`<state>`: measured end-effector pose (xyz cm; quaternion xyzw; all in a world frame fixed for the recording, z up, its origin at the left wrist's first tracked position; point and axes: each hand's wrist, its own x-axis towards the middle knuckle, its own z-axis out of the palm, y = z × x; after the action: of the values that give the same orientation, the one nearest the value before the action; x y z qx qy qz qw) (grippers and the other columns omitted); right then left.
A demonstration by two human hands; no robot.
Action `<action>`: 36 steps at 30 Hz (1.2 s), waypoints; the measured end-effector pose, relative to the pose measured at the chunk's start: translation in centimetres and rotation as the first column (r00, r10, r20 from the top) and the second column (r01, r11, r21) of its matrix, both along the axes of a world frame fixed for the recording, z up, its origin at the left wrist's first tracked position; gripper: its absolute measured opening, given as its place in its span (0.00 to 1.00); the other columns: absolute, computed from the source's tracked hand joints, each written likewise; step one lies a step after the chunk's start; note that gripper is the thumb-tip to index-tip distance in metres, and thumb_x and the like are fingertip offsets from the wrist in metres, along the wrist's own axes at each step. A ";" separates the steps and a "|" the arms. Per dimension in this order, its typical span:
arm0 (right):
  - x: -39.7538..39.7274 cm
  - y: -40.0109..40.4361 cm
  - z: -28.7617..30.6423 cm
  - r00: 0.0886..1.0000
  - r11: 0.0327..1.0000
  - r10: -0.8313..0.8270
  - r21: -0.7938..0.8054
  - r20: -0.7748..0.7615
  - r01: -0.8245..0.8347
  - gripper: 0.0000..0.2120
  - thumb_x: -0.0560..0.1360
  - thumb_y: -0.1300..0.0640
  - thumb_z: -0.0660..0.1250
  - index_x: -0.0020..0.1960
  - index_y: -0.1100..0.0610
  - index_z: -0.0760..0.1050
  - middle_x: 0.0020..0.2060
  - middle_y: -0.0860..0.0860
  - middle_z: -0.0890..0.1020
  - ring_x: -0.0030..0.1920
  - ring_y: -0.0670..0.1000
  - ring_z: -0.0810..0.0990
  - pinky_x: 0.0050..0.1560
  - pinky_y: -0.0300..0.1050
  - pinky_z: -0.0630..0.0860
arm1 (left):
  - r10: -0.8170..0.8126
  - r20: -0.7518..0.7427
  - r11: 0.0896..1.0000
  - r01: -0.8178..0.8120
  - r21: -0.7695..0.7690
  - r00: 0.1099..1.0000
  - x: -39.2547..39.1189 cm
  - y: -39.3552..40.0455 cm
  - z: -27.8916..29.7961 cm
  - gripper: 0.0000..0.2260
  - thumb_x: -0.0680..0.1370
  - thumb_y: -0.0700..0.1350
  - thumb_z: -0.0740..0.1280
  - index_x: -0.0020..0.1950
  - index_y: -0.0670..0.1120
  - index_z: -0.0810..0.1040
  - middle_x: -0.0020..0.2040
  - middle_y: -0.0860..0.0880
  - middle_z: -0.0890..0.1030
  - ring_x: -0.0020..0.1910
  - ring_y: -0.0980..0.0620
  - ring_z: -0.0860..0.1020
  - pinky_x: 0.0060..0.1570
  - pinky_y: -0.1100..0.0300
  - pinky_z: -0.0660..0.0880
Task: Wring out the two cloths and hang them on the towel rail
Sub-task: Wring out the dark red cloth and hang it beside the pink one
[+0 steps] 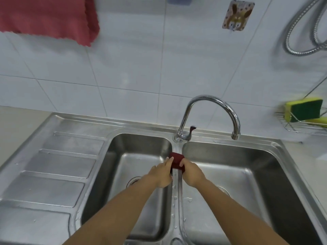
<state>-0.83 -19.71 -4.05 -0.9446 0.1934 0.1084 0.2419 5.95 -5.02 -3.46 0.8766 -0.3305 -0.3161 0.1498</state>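
Note:
A dark red cloth (177,159) is bunched into a small wad over the divider between the two basins of the steel sink (177,200). My left hand (162,174) grips its left side and my right hand (192,171) grips its right side. Both hands close around the wad, hiding most of it. A second, lighter red cloth (49,16) hangs spread out at the top left against the tiled wall. The rail that carries it lies outside the frame.
A curved chrome tap (208,117) rises behind the divider, spout over the right basin. The draining board (53,165) lies left. A wire rack (304,124) with yellow-green sponges (304,108) hangs at right. A shower hose (304,32) and patterned wall hook (237,15) are above.

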 end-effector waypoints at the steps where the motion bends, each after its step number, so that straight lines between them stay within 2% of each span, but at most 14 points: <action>1: 0.0 -0.1 -0.3 0.999 0.999 -0.040 0.030 0.021 0.039 0.14 0.74 0.64 0.61 0.58 0.56 0.70 0.53 0.57 0.80 0.52 0.58 0.78 0.46 0.46 0.72 | 0.027 -0.020 0.999 -0.028 -0.025 0.999 -0.2 -0.2 -0.2 0.34 0.78 0.43 0.60 0.80 0.48 0.45 0.80 0.44 0.53 0.72 0.41 0.65 0.70 0.45 0.65; 3: -0.1 -0.4 -0.8 0.989 0.986 -0.131 0.112 0.061 0.124 0.19 0.72 0.68 0.60 0.61 0.57 0.68 0.54 0.56 0.80 0.52 0.58 0.78 0.44 0.45 0.70 | 0.105 -0.035 0.990 -0.107 -0.096 0.994 -0.3 -0.5 -0.6 0.32 0.78 0.41 0.60 0.79 0.47 0.49 0.78 0.44 0.59 0.71 0.42 0.68 0.68 0.47 0.67; 5: -0.1 -0.6 -1.0 0.979 0.963 -0.191 0.209 0.072 0.173 0.25 0.71 0.70 0.60 0.66 0.56 0.66 0.54 0.55 0.80 0.53 0.57 0.79 0.46 0.45 0.72 | 0.170 -0.026 0.973 -0.172 -0.150 0.985 -0.3 -0.6 -0.8 0.31 0.78 0.41 0.62 0.79 0.47 0.53 0.75 0.45 0.64 0.70 0.43 0.69 0.67 0.48 0.68; 7: -0.2 -0.5 -1.2 0.979 0.956 -0.195 0.235 0.057 0.177 0.28 0.70 0.70 0.60 0.68 0.56 0.67 0.52 0.55 0.80 0.52 0.56 0.78 0.49 0.45 0.73 | 0.206 -0.012 0.964 -0.205 -0.167 0.978 -0.3 -0.6 -1.2 0.31 0.78 0.44 0.64 0.78 0.48 0.54 0.74 0.45 0.67 0.69 0.44 0.71 0.67 0.50 0.69; 10: -0.9 -0.3 -2.0 0.987 0.978 -0.152 0.152 0.054 0.142 0.21 0.70 0.67 0.62 0.62 0.56 0.75 0.53 0.55 0.80 0.56 0.56 0.77 0.54 0.48 0.75 | 0.202 0.024 0.969 -0.196 -0.150 0.979 -0.7 -0.5 -1.4 0.30 0.77 0.48 0.65 0.77 0.49 0.59 0.69 0.45 0.73 0.65 0.44 0.74 0.64 0.50 0.72; 14: -2.7 -0.2 -2.6 0.994 0.995 -0.095 0.028 0.060 0.093 0.17 0.73 0.62 0.62 0.61 0.55 0.75 0.57 0.51 0.76 0.59 0.55 0.73 0.58 0.49 0.73 | 0.148 0.150 0.985 -0.132 -0.110 0.978 -1.3 -0.6 -0.7 0.19 0.74 0.50 0.68 0.64 0.49 0.73 0.57 0.47 0.78 0.56 0.47 0.77 0.55 0.51 0.76; 17: -3.7 0.3 -2.5 0.994 0.994 -0.080 0.082 0.077 0.074 0.14 0.74 0.62 0.59 0.58 0.53 0.73 0.52 0.53 0.78 0.53 0.56 0.76 0.53 0.51 0.75 | 0.017 0.304 1.000 -0.013 -0.015 0.953 -2.0 -0.8 -0.1 0.15 0.73 0.50 0.67 0.57 0.46 0.76 0.54 0.46 0.78 0.53 0.46 0.77 0.51 0.53 0.75; 19: -4.0 0.6 -1.9 0.991 0.991 -0.088 0.113 0.100 0.077 0.12 0.76 0.61 0.58 0.57 0.52 0.72 0.48 0.54 0.79 0.49 0.56 0.77 0.49 0.51 0.75 | -0.010 0.306 1.000 0.005 0.017 0.952 -2.3 -0.8 0.6 0.14 0.74 0.51 0.67 0.55 0.46 0.76 0.53 0.46 0.78 0.51 0.46 0.77 0.49 0.53 0.75; 22: -4.1 1.2 0.1 0.956 0.946 -0.212 0.288 0.205 0.148 0.08 0.78 0.57 0.62 0.56 0.52 0.73 0.44 0.51 0.80 0.46 0.53 0.79 0.44 0.45 0.73 | 0.117 0.176 0.991 -0.103 -0.087 0.977 -1.8 -0.1 2.2 0.09 0.74 0.51 0.66 0.49 0.47 0.77 0.49 0.47 0.80 0.48 0.46 0.79 0.46 0.54 0.75; 25: -3.8 1.7 3.2 0.928 0.784 -0.341 0.590 0.152 0.191 0.06 0.78 0.53 0.64 0.53 0.52 0.77 0.42 0.48 0.83 0.44 0.50 0.81 0.44 0.41 0.73 | 0.277 -0.021 0.933 -0.274 -0.234 0.961 -0.8 1.2 4.6 0.06 0.74 0.48 0.67 0.47 0.47 0.78 0.45 0.48 0.83 0.45 0.47 0.80 0.45 0.55 0.75; 27: -3.7 1.8 4.8 0.958 0.664 -0.280 0.734 0.068 0.142 0.08 0.78 0.53 0.64 0.54 0.52 0.80 0.43 0.48 0.84 0.43 0.48 0.81 0.45 0.40 0.74 | 0.340 -0.110 0.886 -0.358 -0.295 0.934 -0.3 2.4 6.1 0.07 0.74 0.47 0.68 0.49 0.46 0.79 0.44 0.48 0.83 0.45 0.49 0.80 0.48 0.55 0.74; 29: -3.5 2.1 5.7 0.984 0.586 -0.175 0.806 0.034 0.076 0.09 0.78 0.55 0.66 0.57 0.50 0.79 0.43 0.47 0.84 0.44 0.47 0.82 0.49 0.40 0.75 | 0.393 -0.156 0.848 -0.423 -0.319 0.906 -0.2 3.5 7.4 0.08 0.73 0.47 0.68 0.49 0.45 0.80 0.44 0.50 0.83 0.45 0.50 0.80 0.49 0.55 0.76; 33: -3.1 4.1 7.2 0.999 0.552 0.025 0.833 0.031 -0.040 0.19 0.72 0.61 0.72 0.61 0.48 0.75 0.42 0.46 0.81 0.44 0.46 0.81 0.44 0.38 0.76 | 0.493 -0.313 0.716 -0.583 -0.385 0.812 -0.7 5.4 9.1 0.11 0.73 0.45 0.69 0.54 0.46 0.76 0.45 0.49 0.82 0.46 0.49 0.82 0.52 0.51 0.80; 36: -2.6 7.3 7.6 0.994 0.513 0.090 0.852 0.065 -0.102 0.24 0.70 0.60 0.75 0.63 0.49 0.72 0.52 0.50 0.84 0.51 0.49 0.83 0.47 0.39 0.79 | 0.485 -0.498 0.594 -0.688 -0.417 0.719 -1.6 6.3 10.4 0.16 0.75 0.39 0.69 0.60 0.43 0.69 0.48 0.44 0.78 0.46 0.48 0.81 0.45 0.56 0.81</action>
<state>-3.40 -12.45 3.58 -0.7145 0.0615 0.1965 0.6687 4.36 1.30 6.99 0.7804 -0.0666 -0.2750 0.5576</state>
